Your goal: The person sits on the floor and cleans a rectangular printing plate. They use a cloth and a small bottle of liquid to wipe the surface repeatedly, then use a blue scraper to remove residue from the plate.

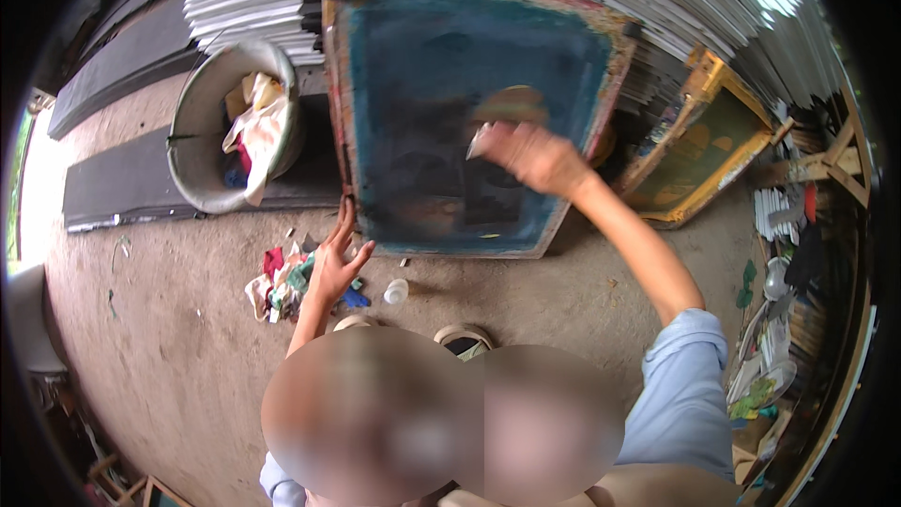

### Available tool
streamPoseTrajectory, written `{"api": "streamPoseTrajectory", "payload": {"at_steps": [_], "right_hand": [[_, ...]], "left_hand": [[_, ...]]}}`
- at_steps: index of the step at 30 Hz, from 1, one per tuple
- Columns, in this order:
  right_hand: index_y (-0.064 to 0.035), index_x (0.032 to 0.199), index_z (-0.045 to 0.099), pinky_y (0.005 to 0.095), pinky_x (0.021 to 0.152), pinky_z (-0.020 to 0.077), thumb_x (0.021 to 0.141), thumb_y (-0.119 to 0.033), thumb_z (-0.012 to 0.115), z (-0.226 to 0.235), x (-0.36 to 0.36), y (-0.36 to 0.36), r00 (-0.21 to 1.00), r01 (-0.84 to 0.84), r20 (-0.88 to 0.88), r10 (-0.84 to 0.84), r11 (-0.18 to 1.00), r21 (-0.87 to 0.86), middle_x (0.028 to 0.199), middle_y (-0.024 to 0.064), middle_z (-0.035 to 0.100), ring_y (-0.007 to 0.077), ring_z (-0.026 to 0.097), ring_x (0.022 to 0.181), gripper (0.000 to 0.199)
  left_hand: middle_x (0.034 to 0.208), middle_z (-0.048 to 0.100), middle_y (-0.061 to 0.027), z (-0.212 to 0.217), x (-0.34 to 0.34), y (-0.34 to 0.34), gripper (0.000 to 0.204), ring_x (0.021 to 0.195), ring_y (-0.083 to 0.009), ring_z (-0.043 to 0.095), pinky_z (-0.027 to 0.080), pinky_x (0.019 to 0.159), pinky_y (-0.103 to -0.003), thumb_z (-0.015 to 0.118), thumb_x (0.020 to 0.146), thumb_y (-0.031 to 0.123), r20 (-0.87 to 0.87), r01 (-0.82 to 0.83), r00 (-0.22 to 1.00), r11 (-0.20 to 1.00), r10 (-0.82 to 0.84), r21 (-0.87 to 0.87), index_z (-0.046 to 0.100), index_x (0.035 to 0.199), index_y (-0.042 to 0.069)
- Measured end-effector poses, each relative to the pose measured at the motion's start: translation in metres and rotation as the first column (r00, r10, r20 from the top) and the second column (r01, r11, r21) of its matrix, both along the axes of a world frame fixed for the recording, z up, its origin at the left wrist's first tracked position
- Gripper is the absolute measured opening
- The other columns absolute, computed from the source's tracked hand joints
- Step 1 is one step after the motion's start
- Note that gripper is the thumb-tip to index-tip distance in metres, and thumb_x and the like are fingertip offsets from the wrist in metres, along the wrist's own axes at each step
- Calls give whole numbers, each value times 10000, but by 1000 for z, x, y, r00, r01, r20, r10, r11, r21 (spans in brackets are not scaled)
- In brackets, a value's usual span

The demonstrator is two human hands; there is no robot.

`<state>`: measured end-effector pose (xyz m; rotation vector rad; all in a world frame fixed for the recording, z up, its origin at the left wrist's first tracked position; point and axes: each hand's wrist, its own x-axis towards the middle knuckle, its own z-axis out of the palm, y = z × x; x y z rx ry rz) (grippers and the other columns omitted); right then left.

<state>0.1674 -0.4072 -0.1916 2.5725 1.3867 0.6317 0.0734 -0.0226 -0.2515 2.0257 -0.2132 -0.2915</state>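
Observation:
A large screen-printing frame (572, 225) leans upright ahead of me, its mesh (404, 66) coated dark blue-green, with a paler tan oval near the right hand. My right hand (535, 158), a little blurred, is closed at the mesh around a white rag (475, 143); only a bit of it shows. At the frame's lower left edge rests my left hand (333, 258), its fingers stretched and the thumb apart.
A grey bucket (188, 169) with rags stands left of the frame. Scattered scraps of cloth (282, 286) and a small clear cup (396, 291) lie on the floor near my feet. A smaller yellow-edged screen (699, 150) leans at right. Stacked sheets (244, 0) stand behind.

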Motion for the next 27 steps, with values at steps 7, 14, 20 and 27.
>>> {"api": "streamPoseTrajectory", "payload": {"at_steps": [7,14,20,27], "right_hand": [[-156,1372,474,446,1087,332,844,-123,566,25,13,65,916,358,21,-400,841,407,1463,34,395,201,339,1369,537],[-77,1221,602,430,1047,402,864,68,492,64,56,78,980,98,81,-179,803,588,1295,82,566,248,493,1254,400],[-78,1234,579,450,1080,351,873,61,509,97,117,112,967,56,139,-215,709,703,1307,86,553,257,471,1269,394],[-84,1226,576,433,1071,366,877,25,513,95,122,121,960,86,143,-242,738,670,1292,66,562,244,481,1257,371]], "left_hand": [[1512,258,-140,4,3,3,764,1253,-361,448,469,969,-412,652,841,280,33,-6,999,999,5,33,251,1470,115],[1250,573,-154,25,18,-12,367,1124,-350,560,481,927,-392,663,818,91,440,-252,883,956,164,150,581,1170,26],[928,594,-153,132,147,-45,355,906,-302,594,504,777,-388,743,773,163,654,-350,637,909,408,-227,531,1023,28],[764,633,-126,177,219,-50,568,732,-325,641,509,627,-402,702,761,518,684,-590,650,787,331,180,501,948,21]]}}
